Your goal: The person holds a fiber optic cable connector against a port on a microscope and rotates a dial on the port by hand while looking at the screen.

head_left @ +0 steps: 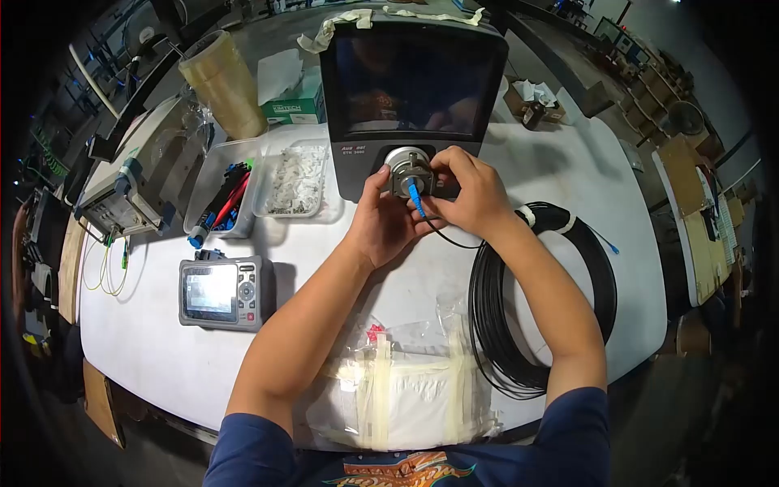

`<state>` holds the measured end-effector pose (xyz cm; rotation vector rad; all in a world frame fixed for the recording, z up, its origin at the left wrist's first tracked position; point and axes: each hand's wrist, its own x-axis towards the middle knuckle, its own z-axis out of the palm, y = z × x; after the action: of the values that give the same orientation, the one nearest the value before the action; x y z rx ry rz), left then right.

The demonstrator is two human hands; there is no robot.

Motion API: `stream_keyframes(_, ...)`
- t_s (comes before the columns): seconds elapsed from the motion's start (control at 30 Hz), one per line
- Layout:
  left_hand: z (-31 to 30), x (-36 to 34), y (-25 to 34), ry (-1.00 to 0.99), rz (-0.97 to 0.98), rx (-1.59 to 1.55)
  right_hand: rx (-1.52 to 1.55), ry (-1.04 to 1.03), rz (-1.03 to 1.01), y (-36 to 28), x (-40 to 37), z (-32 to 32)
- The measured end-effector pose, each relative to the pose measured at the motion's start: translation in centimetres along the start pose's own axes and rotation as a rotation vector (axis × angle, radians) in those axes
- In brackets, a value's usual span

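Observation:
A blue fiber-optic connector [415, 196] on a thin black cable sits at the front of a round metal connector mount [408, 162]. The mount projects from the lower front of a black tester with a dark screen [415, 81]. My left hand [380, 217] cups the mount from the left and below, thumb raised along its side. Bent fingers of my right hand [471, 191] grip the mount's right side, with the lower fingertips close to the cable. The cable leads down and right toward a black cable coil [596, 272], which lies partly under my right forearm.
A handheld instrument with a lit screen [217, 294] stands left. Behind it are a bin of tools [223, 191] and a tub of white scraps [294, 180]. Farther back are a green box [294, 105] and a tape roll [221, 85]. A plastic-wrapped packet [418, 398] lies nearest me.

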<state>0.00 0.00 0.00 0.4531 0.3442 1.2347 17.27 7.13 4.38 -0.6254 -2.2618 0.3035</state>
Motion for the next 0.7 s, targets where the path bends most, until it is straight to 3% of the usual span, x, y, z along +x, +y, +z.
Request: stream_keyframes(0.7, 0.8, 0.1, -0.2, 0.067, 0.018, 0.03, 0.009, 0.027, -0.116, -0.3, 0.6, -0.5)
